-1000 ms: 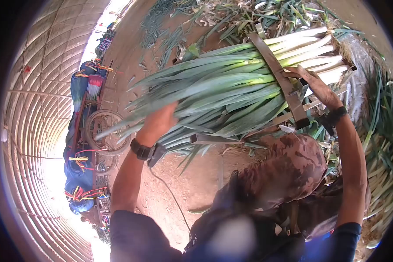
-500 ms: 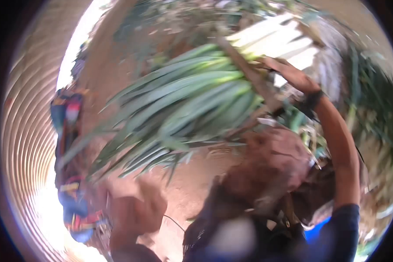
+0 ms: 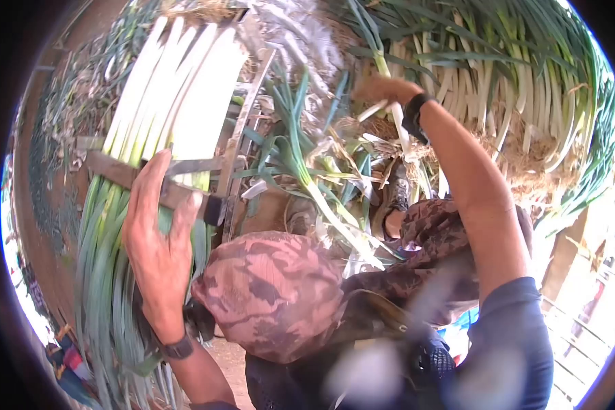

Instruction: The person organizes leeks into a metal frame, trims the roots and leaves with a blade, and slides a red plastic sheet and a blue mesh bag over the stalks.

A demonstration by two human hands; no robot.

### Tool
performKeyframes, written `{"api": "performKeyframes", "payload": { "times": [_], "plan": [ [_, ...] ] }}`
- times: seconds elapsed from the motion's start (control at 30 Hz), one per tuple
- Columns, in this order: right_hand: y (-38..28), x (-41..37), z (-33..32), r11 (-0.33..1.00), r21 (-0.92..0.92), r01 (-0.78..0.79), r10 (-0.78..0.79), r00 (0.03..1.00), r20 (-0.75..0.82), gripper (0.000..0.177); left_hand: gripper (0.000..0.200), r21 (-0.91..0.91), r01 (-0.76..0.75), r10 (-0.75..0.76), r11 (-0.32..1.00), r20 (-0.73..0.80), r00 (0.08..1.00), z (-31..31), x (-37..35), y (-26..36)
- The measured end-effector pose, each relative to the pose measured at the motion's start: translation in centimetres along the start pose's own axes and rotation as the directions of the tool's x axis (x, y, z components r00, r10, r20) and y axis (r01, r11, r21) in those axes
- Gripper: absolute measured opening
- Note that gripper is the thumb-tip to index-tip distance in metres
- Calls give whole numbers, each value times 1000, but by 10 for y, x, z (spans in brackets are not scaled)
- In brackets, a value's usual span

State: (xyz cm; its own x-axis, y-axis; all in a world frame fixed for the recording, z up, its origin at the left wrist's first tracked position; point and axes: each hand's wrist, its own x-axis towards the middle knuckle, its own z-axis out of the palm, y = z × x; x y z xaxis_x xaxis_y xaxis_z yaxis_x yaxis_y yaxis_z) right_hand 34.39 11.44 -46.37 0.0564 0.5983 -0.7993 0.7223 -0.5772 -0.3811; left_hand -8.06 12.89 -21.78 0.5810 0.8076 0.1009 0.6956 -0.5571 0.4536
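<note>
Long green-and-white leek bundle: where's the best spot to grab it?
Probably the middle, where the flat brown strap crosses the long green-and-white leek bundle. Come from the person's side, like the left hand lying there; the leafy ends look floppy.

A farm packing shed for leeks. A tied bundle [image 3: 178,89] of trimmed leeks fills the upper left, a big pile [image 3: 526,82] of leeks with roots the upper right. Trimmings [image 3: 75,96] litter the bare dirt ground [image 3: 37,198] at far left; a wooden post [image 3: 567,253] stands at right.
</note>
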Motion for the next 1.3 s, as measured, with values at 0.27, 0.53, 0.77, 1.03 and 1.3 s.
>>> {"api": "performKeyframes", "payload": {
  "times": [0.27,0.53,0.77,1.03,1.3],
  "plan": [
    [56,7,220,983,-64,-169,177,974,143,105,37,-95,200,-204,975,-43,978,29,40,-36],
    [-49,-53,311,955,-2,-295,295,954,-57,138,19,367,-254,372,895,-298,879,72,37,-52],
    [-39,-50,373,988,-82,-133,54,780,-624,74,18,466,-262,446,845,-343,826,76,43,-59],
    [-77,-23,298,937,341,72,139,819,-557,60,20,519,-229,432,824,-313,846,77,40,-59],
    [-54,56,78,825,548,139,207,828,-521,62,20,524,-209,363,825,-208,908,72,34,-52]
  ]
}}
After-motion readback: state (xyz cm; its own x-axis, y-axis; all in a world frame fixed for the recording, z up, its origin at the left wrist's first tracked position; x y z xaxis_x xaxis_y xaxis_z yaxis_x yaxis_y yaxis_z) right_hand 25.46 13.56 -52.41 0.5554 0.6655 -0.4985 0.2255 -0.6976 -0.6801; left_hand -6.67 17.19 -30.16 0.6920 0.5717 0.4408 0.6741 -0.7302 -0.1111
